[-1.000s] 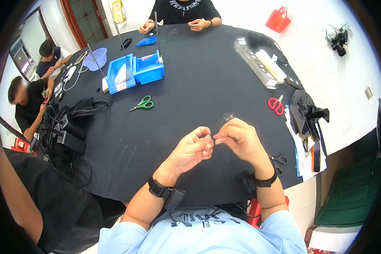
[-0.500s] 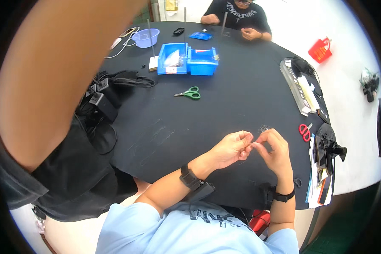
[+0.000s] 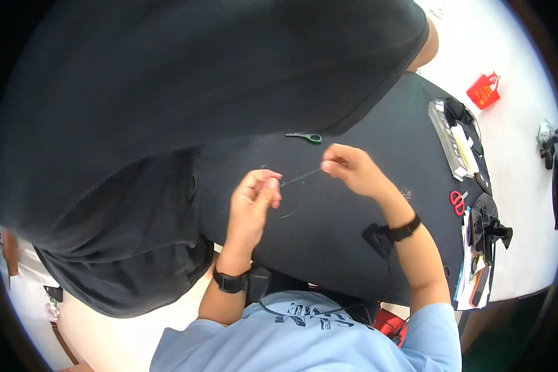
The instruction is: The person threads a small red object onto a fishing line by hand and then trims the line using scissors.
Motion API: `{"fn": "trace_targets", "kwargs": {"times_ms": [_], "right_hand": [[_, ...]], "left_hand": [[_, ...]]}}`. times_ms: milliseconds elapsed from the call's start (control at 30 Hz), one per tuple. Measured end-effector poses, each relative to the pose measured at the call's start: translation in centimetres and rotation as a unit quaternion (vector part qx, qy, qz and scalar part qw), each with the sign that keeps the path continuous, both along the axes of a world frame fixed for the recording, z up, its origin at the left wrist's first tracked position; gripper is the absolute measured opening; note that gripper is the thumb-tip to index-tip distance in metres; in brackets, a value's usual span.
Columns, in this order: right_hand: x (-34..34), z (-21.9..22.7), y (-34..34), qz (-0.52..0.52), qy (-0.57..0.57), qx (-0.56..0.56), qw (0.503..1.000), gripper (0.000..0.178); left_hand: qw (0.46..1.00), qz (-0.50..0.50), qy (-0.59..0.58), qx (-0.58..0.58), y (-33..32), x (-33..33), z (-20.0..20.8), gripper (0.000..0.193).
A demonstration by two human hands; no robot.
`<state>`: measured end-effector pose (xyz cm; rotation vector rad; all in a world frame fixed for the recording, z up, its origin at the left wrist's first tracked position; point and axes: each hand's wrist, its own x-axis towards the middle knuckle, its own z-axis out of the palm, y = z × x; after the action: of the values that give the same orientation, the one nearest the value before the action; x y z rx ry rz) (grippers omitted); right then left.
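Note:
A thin thread [image 3: 302, 177], greenish in places, stretches between my two hands above the black table. Its left end is pinched in the fingertips of my left hand [image 3: 254, 195]. Higher up and to the right, my right hand [image 3: 355, 170] grips the other end between thumb and fingers. Just beyond the hands lie green-handled scissors [image 3: 310, 137], partly against the edge of a person's dark clothing. Small loose strands rest on the tabletop [image 3: 328, 242] near my hands.
A person in dark clothing [image 3: 217, 68] leans across the left and far side, hiding much of the table. Along the right edge are red-handled scissors [image 3: 457, 203], a long box [image 3: 446, 139], a black bag [image 3: 491, 220] and papers [image 3: 468, 282]. A red bag [image 3: 483, 91] stands beyond.
My hands have drawn apart, the left one moving left, the right one up and left, with thread now stretched between them. The person beside me has leaned over, covering the blue bins.

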<state>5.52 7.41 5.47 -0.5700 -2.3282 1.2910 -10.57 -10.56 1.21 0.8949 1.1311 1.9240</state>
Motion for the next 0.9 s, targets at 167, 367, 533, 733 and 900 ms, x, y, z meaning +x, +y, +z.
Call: {"fn": "trace_targets", "kwargs": {"times_ms": [167, 367, 533, 733, 900], "right_hand": [[-8.6, -4.3, 1.7, 0.03, 0.006, 0.064, 0.997, 0.016], [-15.2, -5.8, 2.2, 0.016, -0.061, 0.101, 0.993, 0.024], [-17.5, -7.3, 2.4, 0.049, -0.177, 0.176, 0.967, 0.033], [-19.6, -7.1, 0.4, 0.014, -0.261, 0.167, 0.951, 0.039], [-20.1, -5.9, -0.2, -0.071, -0.338, 0.117, 0.931, 0.038]], "left_hand": [[0.983, 0.167, 0.001, -0.075, -2.3, -4.4, -2.4, 0.017], [0.916, 0.307, 0.195, -0.166, -3.5, -8.9, -9.8, 0.015], [0.885, 0.35, 0.243, -0.19, -3.0, -10.8, -14.1, 0.014], [0.85, 0.385, 0.298, -0.202, -2.7, -13.5, -16.3, 0.014], [0.775, 0.401, 0.432, -0.231, -3.1, -10.6, -10.0, 0.012]]}}
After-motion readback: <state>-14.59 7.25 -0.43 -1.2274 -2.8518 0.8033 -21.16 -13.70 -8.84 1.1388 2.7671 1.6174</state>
